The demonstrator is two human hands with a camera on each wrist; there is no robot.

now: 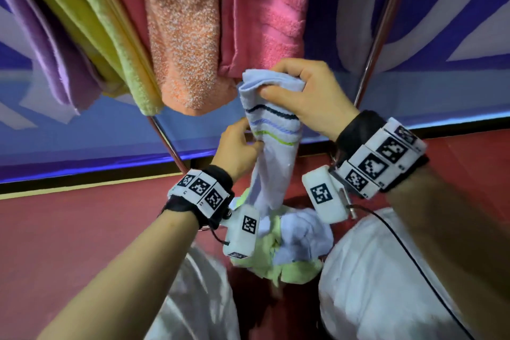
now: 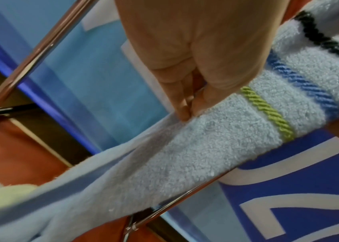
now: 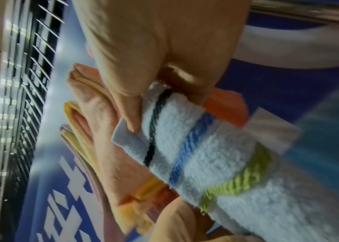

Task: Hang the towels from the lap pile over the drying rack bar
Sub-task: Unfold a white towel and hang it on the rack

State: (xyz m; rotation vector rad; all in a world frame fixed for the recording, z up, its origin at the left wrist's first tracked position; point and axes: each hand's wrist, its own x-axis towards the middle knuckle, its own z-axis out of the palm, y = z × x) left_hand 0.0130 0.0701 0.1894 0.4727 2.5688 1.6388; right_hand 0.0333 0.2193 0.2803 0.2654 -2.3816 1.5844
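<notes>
Terry striped towel (image 1: 271, 130) between both fists

Your head camera looked forward and down from above your lap, taking in both wrists and the hanging towels. Each wrist camera sat very close, looking along its hand. All three views shared the striped towel (image 1: 271, 130); the wrist views caught its stripes at close range.

Pale blue towel (image 1: 271, 163) striped black, blue, lime; hung towels seemingly pink, orange
</notes>
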